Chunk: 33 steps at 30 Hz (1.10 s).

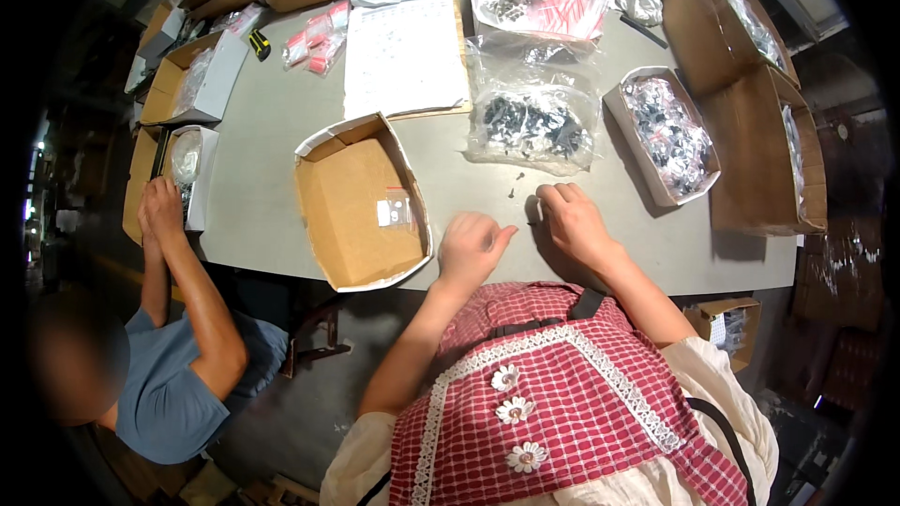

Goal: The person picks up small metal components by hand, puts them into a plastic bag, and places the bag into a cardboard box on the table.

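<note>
My left hand (474, 249) hovers over the table's front edge, beside the open cardboard box (361, 267). Its thumb sticks out to the right; motion smears its fingers, and nothing shows in them. Inside that box lies a small clear zip bag (397, 212) with a white label. To the right, my right hand (574, 221) is curled low over the tabletop, fingertips pressed together; what they hold, if anything, is too small to make out. A tiny dark piece shows just left of them. Two small dark screws (516, 185) lie beyond my hands, before a clear bag of black parts (534, 124).
A white box of small bagged parts (667, 136) stands at right, near tall cartons (750, 112). Paper sheets (398, 56), a yellow-black cutter (260, 44) and a bag of metal parts (539, 4) lie farther back. At left, a co-worker's hands (162, 211) are at another box.
</note>
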### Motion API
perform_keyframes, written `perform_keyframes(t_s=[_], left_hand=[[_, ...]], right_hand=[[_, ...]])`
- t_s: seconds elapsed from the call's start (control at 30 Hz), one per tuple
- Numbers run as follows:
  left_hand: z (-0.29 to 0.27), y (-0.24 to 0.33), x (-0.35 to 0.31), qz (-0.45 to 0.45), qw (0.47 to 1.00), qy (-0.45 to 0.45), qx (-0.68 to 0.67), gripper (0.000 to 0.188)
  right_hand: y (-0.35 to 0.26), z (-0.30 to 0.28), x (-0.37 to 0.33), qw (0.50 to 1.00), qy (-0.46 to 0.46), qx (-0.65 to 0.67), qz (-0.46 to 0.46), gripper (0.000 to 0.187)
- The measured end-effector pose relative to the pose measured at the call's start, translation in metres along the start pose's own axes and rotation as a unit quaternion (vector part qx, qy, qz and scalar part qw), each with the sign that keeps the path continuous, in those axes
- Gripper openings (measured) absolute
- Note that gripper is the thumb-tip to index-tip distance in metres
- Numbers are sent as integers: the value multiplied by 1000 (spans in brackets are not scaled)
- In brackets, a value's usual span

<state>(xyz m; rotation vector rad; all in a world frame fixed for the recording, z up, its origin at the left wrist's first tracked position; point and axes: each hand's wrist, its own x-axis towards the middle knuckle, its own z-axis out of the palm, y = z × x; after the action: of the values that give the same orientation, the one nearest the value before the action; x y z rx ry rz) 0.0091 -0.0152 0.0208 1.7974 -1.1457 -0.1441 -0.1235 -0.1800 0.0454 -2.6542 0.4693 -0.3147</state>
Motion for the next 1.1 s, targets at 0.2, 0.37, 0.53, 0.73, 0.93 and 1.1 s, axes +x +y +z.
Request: perform_keyframes(t_s=[0.2,0.37,0.53,0.73,0.93,1.1], left_hand=[[5,1,5,-20,999,-15,-21,26],[8,5,12,-48,997,-12,-59,24],[6,6,11,-83,995,-29,-52,25],[3,2,10,-126,987,-51,-81,13],[10,-2,3,-201,963,-20,-181,14],[7,-3,4,-152,973,-10,-172,9]], right_hand=[[-1,-5,-6,998,-2,-17,-66,29],[4,-3,-9,994,17,7,-107,30],[14,8,-1,971,48,228,54,27],[-42,-15,20,815,-7,559,152,23],[-67,-16,30,938,13,342,-52,22],[-55,-11,29,943,-8,322,-82,21]])
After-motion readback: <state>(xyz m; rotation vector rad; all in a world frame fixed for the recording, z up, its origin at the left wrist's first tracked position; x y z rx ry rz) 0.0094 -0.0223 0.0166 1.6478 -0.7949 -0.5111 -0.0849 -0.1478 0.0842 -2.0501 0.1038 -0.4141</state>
